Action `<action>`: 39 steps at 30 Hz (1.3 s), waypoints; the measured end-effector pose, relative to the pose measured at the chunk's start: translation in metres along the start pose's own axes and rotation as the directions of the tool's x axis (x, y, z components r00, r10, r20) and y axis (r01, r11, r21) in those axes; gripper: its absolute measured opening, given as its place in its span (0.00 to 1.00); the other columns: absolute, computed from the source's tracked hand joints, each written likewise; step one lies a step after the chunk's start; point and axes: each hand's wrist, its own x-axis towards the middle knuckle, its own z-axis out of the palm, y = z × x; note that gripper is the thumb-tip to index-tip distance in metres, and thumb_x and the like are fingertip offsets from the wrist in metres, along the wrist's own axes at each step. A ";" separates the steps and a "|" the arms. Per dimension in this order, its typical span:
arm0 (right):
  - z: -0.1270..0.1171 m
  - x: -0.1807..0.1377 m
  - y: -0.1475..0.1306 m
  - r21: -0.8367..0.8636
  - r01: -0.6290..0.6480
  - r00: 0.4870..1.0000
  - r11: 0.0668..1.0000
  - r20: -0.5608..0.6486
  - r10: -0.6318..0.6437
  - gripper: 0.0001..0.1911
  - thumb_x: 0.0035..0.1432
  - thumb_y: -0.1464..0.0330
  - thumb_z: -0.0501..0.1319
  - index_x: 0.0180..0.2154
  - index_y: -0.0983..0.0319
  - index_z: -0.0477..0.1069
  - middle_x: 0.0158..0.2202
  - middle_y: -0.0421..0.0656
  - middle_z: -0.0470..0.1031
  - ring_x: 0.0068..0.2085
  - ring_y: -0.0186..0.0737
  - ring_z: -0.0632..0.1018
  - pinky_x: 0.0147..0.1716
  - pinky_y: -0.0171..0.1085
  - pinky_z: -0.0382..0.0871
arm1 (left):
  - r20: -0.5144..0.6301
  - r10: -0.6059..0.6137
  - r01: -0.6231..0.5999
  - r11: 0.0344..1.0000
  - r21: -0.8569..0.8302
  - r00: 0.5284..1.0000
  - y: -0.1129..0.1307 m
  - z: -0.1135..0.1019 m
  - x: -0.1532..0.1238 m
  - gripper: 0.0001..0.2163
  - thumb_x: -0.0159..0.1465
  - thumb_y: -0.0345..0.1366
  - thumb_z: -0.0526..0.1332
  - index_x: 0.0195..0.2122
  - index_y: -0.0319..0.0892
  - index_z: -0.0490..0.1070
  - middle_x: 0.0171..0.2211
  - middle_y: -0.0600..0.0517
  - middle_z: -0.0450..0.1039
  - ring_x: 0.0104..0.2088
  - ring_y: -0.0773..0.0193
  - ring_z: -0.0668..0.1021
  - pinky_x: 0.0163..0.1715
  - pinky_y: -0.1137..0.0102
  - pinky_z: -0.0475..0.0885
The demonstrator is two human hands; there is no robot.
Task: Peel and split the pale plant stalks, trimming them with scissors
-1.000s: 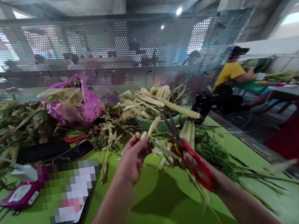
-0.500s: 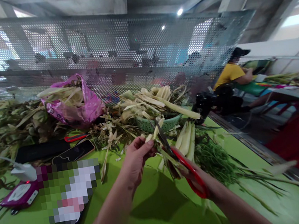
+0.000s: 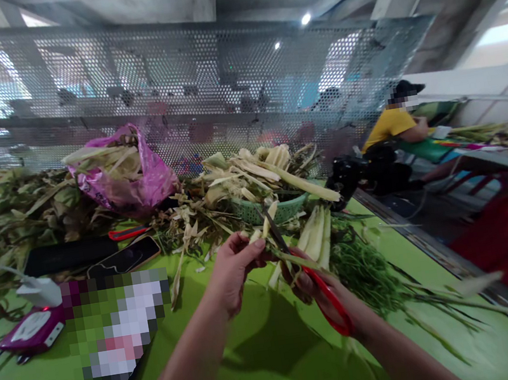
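Observation:
My left hand (image 3: 232, 269) pinches a pale stalk (image 3: 257, 234) by its tip above the green table (image 3: 263, 368). My right hand (image 3: 321, 292) grips red-handled scissors (image 3: 320, 288), whose dark blades (image 3: 273, 228) point up and cross the stalk close to my left fingers. Long pale-green leaves (image 3: 301, 261) trail from the stalk across my right hand. Just behind lie trimmed pale stalks (image 3: 316, 234) and a bunch of fine green stems (image 3: 368, 271).
A green basket (image 3: 281, 208) heaped with husks stands behind the hands. A pink bag (image 3: 130, 181), leaf piles (image 3: 11, 209), phones (image 3: 125, 258), a charger (image 3: 39, 291) and a purple device (image 3: 32, 329) lie at left. A perforated metal screen (image 3: 170, 87) backs the table. A person in yellow (image 3: 392, 123) sits at right.
The scissors have swung left and tilted, from standing right of the stalk to crossing it by my left fingers. My left hand moved slightly right and the stalk's tip dropped lower.

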 end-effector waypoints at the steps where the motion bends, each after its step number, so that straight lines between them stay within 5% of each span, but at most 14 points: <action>1: 0.000 0.000 0.000 0.004 -0.011 1.000 1.000 -0.009 0.011 0.33 0.51 0.49 0.62 0.56 0.54 0.65 0.36 0.45 0.73 0.36 0.43 0.73 0.33 0.39 0.68 | 0.003 0.000 0.000 1.000 0.004 1.000 0.000 0.000 0.000 0.13 0.51 0.34 0.69 0.30 0.38 0.65 0.27 0.55 0.71 0.25 0.71 0.75 0.29 0.75 0.67; 14: 0.000 -0.003 0.016 0.123 -0.110 0.988 0.986 -0.099 0.122 0.33 0.50 0.52 0.65 0.55 0.56 0.64 0.26 0.41 0.69 0.24 0.35 0.67 0.20 0.33 0.59 | -0.011 -0.012 0.011 1.000 -0.025 1.000 0.001 0.001 0.002 0.14 0.50 0.34 0.70 0.29 0.39 0.64 0.25 0.57 0.70 0.24 0.72 0.76 0.29 0.76 0.68; 22: 0.007 0.001 0.001 0.193 -0.161 0.979 0.968 -0.092 0.181 0.26 0.48 0.53 0.66 0.45 0.59 0.69 0.22 0.35 0.61 0.18 0.26 0.57 0.14 0.29 0.50 | -0.038 -0.015 0.014 1.000 -0.021 0.999 0.002 0.001 0.000 0.14 0.49 0.34 0.70 0.31 0.39 0.65 0.26 0.56 0.70 0.23 0.73 0.74 0.29 0.76 0.68; 31: -0.013 0.004 -0.017 -0.147 -0.169 0.978 0.975 -0.145 0.148 0.23 0.53 0.52 0.60 0.45 0.60 0.69 0.22 0.37 0.65 0.19 0.30 0.63 0.15 0.30 0.57 | -0.087 0.047 -0.044 0.999 0.027 0.995 0.005 -0.011 0.007 0.14 0.49 0.36 0.70 0.33 0.40 0.69 0.29 0.56 0.71 0.26 0.71 0.75 0.27 0.75 0.69; 35: -0.031 0.000 -0.012 -0.525 -0.108 0.994 0.844 -0.073 0.082 0.19 0.52 0.58 0.62 0.44 0.60 0.71 0.34 0.44 0.77 0.33 0.43 0.76 0.31 0.36 0.69 | -0.073 0.063 -0.060 0.997 0.047 0.995 0.008 -0.012 0.007 0.12 0.50 0.36 0.68 0.35 0.40 0.72 0.33 0.53 0.72 0.30 0.69 0.74 0.31 0.72 0.72; 39: -0.038 -0.014 -0.009 -0.703 -0.053 0.987 0.709 0.071 0.144 0.26 0.53 0.61 0.60 0.54 0.57 0.66 0.35 0.43 0.79 0.35 0.49 0.78 0.35 0.41 0.69 | -0.125 0.110 -0.098 0.990 0.100 0.986 0.009 -0.007 0.006 0.14 0.49 0.35 0.69 0.35 0.39 0.70 0.32 0.53 0.71 0.30 0.70 0.73 0.32 0.72 0.72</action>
